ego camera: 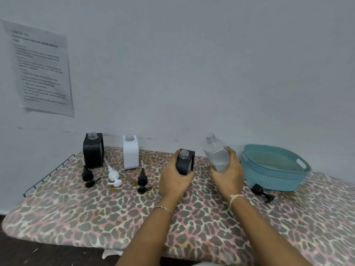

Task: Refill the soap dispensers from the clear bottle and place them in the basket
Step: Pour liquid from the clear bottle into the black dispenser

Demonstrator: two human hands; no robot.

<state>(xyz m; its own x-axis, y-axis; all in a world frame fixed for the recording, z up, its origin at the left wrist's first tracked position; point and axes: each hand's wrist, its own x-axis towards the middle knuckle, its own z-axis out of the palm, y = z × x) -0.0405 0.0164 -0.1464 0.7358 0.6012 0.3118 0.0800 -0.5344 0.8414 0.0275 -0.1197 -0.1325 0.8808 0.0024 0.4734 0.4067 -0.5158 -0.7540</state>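
While gripping black dispenser (185, 162) in left hand (173, 178). Right hand (227, 175) wrapped round clear bottle (216, 153), uncapped, beside teal basket (272, 167).

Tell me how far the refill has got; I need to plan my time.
Done: all pumps are off, four lying on the board. In hand: the left hand holds a black dispenser, the right hand the clear bottle, upright, not pouring. Left: the far black dispenser and white dispenser stand open; the basket holds none.

Leopard-print board (192, 223) carries dispensers (131, 152), pumps (143, 179), basket (272, 169).
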